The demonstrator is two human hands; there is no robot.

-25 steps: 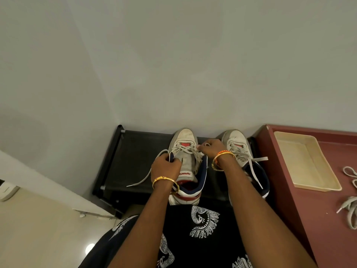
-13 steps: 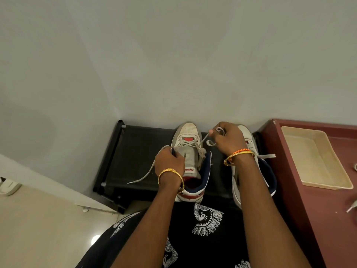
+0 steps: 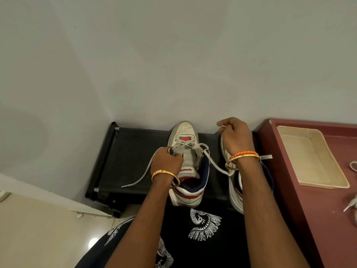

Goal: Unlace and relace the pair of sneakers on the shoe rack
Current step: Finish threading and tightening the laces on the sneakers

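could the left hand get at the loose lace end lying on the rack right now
Probably yes, once it lets go: the left hand grips the left sneaker, and the lace end trails over bare rack just beside it, nothing between.

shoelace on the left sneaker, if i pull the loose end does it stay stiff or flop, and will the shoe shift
Likely floppy: the shoelace sags in a curve across the shoe rack. The sneaker probably stays put while the left hand grips its side. The right hand pinches the other end, so pulling may slide it through.
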